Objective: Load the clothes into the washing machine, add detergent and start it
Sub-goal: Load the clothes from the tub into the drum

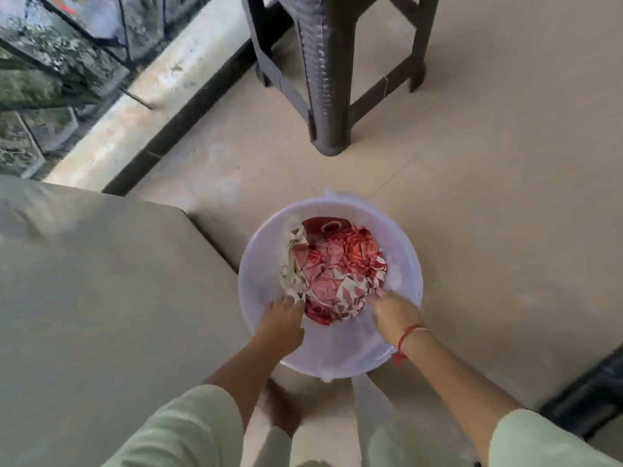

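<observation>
Down on the pale tiled floor (pixel 488 183) sits a round, translucent white plastic tub (pixel 401 264), and both bare hands reach into it from its near rim. Just beyond the fingertips lies a crumpled heap of red-and-white patterned clothes (pixel 337 264), filling the bottom of the tub. The left hand (pixel 281 323) has its fingers curled down over the near left edge of the heap, pinching a cream-coloured strip of fabric (pixel 291 264) that runs away from the fingertips up the tub's left side. The right hand (pixel 392 315) is bunched too, its fingertips pressed into the near right edge of the red cloth and seemingly gripping it (motion blur hides just how tightly). A red thread bracelet (pixel 409 335) circles the right wrist, behind the fingers, and pale green sleeves (pixel 188 429) cover both forearms nearer the camera. To the left of the left hand's fingers spreads a broad grey-beige flat surface (pixel 101 281), its corner close to the tub. Well beyond the fingertips, past the tub, stands a dark brown woven-textured plastic stool (pixel 323 96).
</observation>
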The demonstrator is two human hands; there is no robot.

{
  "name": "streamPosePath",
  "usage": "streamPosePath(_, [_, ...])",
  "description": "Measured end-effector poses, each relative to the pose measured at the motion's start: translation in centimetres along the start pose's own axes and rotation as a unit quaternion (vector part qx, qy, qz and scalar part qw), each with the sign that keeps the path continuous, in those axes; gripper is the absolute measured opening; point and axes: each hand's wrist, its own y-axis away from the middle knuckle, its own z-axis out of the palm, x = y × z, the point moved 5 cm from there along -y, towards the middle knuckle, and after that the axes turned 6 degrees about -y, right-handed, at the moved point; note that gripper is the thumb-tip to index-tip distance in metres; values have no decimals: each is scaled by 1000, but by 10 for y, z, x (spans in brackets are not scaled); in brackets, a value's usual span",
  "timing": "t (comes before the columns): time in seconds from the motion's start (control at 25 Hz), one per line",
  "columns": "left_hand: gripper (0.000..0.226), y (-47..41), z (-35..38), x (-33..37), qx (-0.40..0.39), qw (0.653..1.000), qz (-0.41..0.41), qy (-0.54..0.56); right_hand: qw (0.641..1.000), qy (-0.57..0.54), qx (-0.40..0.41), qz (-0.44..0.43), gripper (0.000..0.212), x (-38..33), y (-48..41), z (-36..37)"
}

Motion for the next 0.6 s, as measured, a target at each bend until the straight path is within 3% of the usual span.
streamPosePath(0.16, [66, -77, 46, -5, -1, 994, -3, -112, 999, -6, 6, 43, 72, 2, -85, 62])
streamPosePath(0.32, [85, -132, 41, -9, 140, 984, -6, -109, 989, -49, 129, 54, 87, 2, -140, 83])
streamPosePath(0.4, [91, -151, 33, -8, 199, 973, 21, -117, 987, -56, 145, 35, 94, -4, -160, 84])
streamPosePath(0.48, [99, -168, 21, -13, 206, 972, 2, -112, 987, -70, 135, 53, 101, 2, -175, 81])
streamPosePath(0.52, [97, -176, 18, -16, 191, 974, -17, -121, 987, -64, 131, 65, 99, 8, -181, 78])
streamPosePath(0.6, [70, -183, 12, -17, 157, 975, -33, -155, 988, -24, 136, 67, 74, 15, -189, 67])
